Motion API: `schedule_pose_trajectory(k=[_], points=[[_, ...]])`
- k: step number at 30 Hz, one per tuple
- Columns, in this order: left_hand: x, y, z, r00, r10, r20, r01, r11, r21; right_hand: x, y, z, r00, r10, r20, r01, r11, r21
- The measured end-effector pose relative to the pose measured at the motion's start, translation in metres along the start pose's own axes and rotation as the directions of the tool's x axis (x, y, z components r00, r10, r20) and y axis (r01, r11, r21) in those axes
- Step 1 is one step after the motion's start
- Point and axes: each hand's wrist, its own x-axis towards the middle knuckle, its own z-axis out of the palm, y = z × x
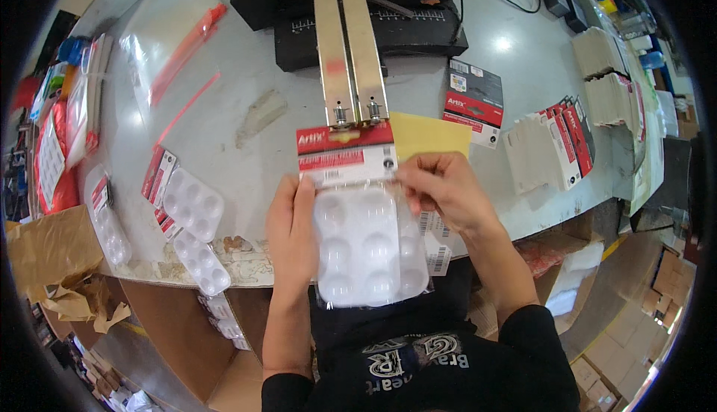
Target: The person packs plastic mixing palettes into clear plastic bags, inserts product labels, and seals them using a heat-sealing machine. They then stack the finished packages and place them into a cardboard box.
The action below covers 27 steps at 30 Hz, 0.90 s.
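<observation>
Between my hands is a clear bag with white plastic paint palettes (358, 244), topped by a folded red and white header card (345, 160). My left hand (293, 214) grips its left side, thumb along the card's lower left corner. My right hand (448, 192) pinches the card's right edge. The card's top edge lies at the front end of two long metal stapler arms (347, 54), which come out of a black machine (411, 35); whether it sits under them is hard to tell. A barcode label sheet (435, 244) shows beside the bag, below my right hand.
Carded palette packs (193, 204) lie at the left near the table edge. Header cards (556, 143) are stacked at the right, with one dark card (474, 102) by a yellow sheet (433, 136). Clear bags (168, 39) cover the back left. Cardboard boxes (179, 337) stand below the table.
</observation>
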Motion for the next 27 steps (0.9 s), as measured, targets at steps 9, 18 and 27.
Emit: schedule_pose_trajectory(k=[9,18,27], points=[[0.049,-0.028,0.017,1.0,0.029,-0.004,-0.029,0.968,-0.249,0.044,0.01,-0.002,0.982,-0.157,-0.106,0.174,0.969,0.174],[0.044,-0.02,-0.064,0.964,-0.025,-0.263,0.074,0.982,0.176,-0.025,-0.039,-0.064,0.433,-0.844,-0.318,0.051,0.375,-0.926],[-0.009,-0.033,-0.01,0.961,0.277,-0.001,-0.256,0.89,0.377,-0.058,-0.039,-0.174,0.571,-0.657,-0.493,-0.21,0.463,-0.861]])
